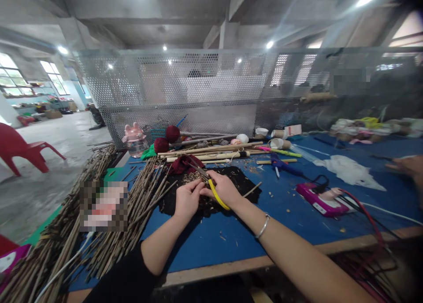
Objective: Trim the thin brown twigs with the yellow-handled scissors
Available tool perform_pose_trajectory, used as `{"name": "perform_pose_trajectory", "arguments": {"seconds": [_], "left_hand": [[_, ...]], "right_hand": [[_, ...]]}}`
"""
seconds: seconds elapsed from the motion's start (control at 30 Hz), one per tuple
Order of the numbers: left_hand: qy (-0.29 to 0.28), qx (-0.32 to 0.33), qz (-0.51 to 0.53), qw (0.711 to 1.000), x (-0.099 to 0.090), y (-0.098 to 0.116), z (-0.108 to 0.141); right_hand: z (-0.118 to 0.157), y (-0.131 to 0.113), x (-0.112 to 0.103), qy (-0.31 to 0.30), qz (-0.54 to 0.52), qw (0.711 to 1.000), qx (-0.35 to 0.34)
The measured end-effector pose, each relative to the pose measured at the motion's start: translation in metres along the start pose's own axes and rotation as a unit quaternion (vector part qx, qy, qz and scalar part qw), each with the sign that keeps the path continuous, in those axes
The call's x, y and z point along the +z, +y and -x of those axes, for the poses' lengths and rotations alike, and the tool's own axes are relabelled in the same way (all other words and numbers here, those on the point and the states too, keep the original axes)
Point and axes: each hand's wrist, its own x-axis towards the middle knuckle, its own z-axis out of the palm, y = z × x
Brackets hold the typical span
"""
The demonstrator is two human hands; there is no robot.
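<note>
While my right hand [226, 189] holds yellow scissors [216, 195] over the black cloth [246, 179], I can't tell if my bunched left hand [187, 201] grips anything, but I'm likely snipping and must mind my fingers.

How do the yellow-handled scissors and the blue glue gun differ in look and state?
The scissors have yellow handles and metal blades; the glue gun has a blue body. The scissors are held in the right hand, while the glue gun lies unheld. The scissors are over the black cloth; the glue gun is beyond its edge. Both are hand tools.
</note>
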Motion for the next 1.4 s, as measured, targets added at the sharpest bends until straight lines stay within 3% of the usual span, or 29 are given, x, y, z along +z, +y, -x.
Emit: {"name": "perform_pose_trajectory", "arguments": {"seconds": [0.3,0.67,0.8,1.4], "left_hand": [[-0.001,-0.03,0.038,0.999,0.001,0.0,-0.001],[-0.041,-0.025,0.017,0.999,0.001,0.008,0.0],[-0.062,-0.046,0.05,0.996,0.002,0.005,0.0],[-0.032,-0.021,0.021,0.999,0.002,-0.007,-0.001]], "right_hand": [[0.002,0.002,0.003,-0.004,0.023,0.999,0.025],[0.001,0.003,0.006,0.01,0.024,0.998,-0.055],[0.001,0.003,0.009,-0.003,-0.001,0.999,-0.032],[0.001,0.001,0.004,-0.006,0.027,1.0,0.003]]}}
